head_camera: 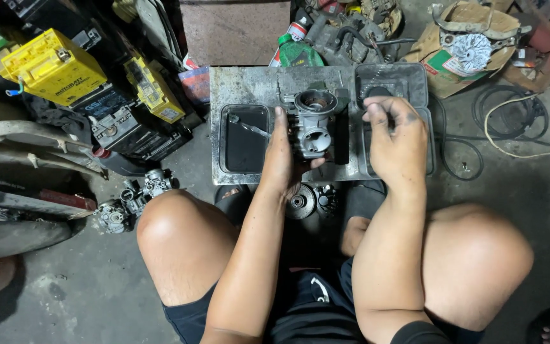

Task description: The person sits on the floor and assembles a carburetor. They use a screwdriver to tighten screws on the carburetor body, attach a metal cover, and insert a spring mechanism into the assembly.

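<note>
The person sits low on the floor with both bare knees up, and the two arms reach forward between them. The left hand (281,159) is wrapped around the side of a grey metal engine part with round holes in it (313,124), gripping it tight and holding it up over a dirty grey metal tray (249,86). The right hand (397,143) is just to the right of that part, with its finger and thumb pinched together on something very small and thin; it is too tiny to tell what it is. To do this well, I think the left hand should keep the part very still with its holes facing up, and the right hand should move slowly so the tiny piece does not drop and get lost. Under the hands, near the feet, lie small round metal pieces (302,202) on the floor. Just left of the left hand, a thin silver metal tool (249,127) rests in a dark dip of the tray. Farther left on the floor sits another grey engine part (136,194), and past it some yellow box-shaped batteries (52,64). Beyond the hands stands a green plastic bottle (297,54). Far off to the right are black and white cables (510,124) and a brown cardboard box with a silver metal fan wheel (470,50) on it.
</note>
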